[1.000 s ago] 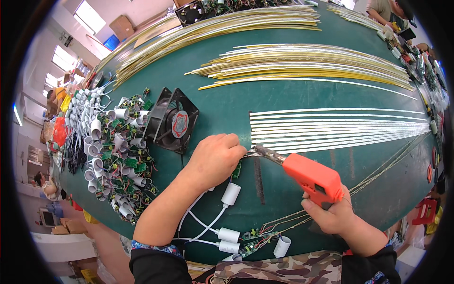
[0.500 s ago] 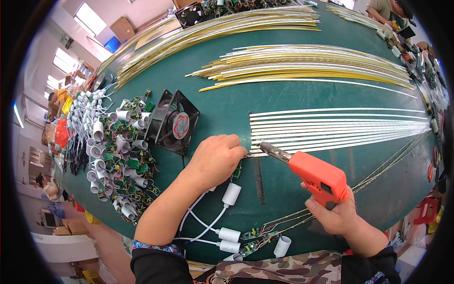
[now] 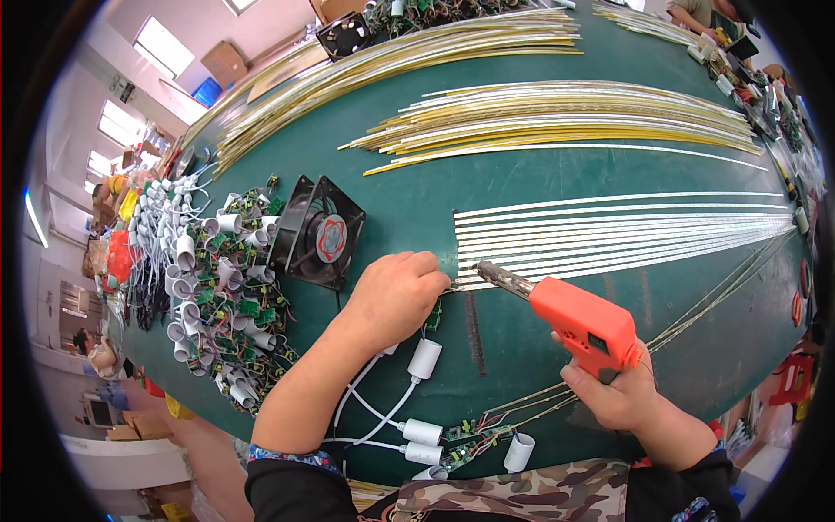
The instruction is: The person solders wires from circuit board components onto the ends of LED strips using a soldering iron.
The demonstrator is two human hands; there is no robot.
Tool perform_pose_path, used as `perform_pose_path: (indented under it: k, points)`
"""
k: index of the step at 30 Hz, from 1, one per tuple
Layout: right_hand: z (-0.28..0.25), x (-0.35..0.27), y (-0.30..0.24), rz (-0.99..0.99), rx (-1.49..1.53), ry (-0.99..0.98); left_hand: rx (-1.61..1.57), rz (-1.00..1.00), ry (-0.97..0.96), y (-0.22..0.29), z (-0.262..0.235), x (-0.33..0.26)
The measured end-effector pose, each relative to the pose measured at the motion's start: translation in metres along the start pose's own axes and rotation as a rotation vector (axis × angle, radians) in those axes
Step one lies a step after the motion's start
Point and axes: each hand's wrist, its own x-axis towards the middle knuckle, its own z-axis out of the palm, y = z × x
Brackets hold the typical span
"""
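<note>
Your left hand (image 3: 393,296) pinches closed on the small green circuit board (image 3: 433,315) at the near end of the white strips (image 3: 609,235), whose long axis runs rightward, while your right hand (image 3: 609,396) grips the orange soldering gun (image 3: 583,324), tip just beside that joint.

You work at a long green table (image 3: 609,348) that runs far ahead of you. To your left, bright windows (image 3: 161,48) line a pale wall (image 3: 287,26), daylight pouring in; cardboard boxes (image 3: 224,61) sit below.
</note>
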Motion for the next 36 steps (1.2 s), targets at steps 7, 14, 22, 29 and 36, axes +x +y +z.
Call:
perform_pose_path:
  k: [7, 14, 22, 29, 36]
  points:
    - [-0.001, 0.0, 0.0, -0.005, 0.017, 0.003, 0.002, -0.003, -0.003, 0.001, -0.001, 0.0]
    - [-0.002, 0.0, 0.0, -0.019, 0.013, 0.004, 0.016, -0.013, -0.027, 0.003, -0.003, 0.002]
    - [-0.002, 0.0, -0.001, 0.003, 0.041, 0.014, -0.096, -0.101, 0.048, 0.002, -0.001, -0.005]
    - [-0.002, 0.002, -0.002, -0.004, 0.05, 0.019, -0.343, -0.223, 0.158, 0.003, 0.003, -0.009]
    - [-0.002, 0.003, -0.005, -0.003, 0.045, 0.043, -0.368, -0.27, 0.156, -0.001, 0.005, -0.017]
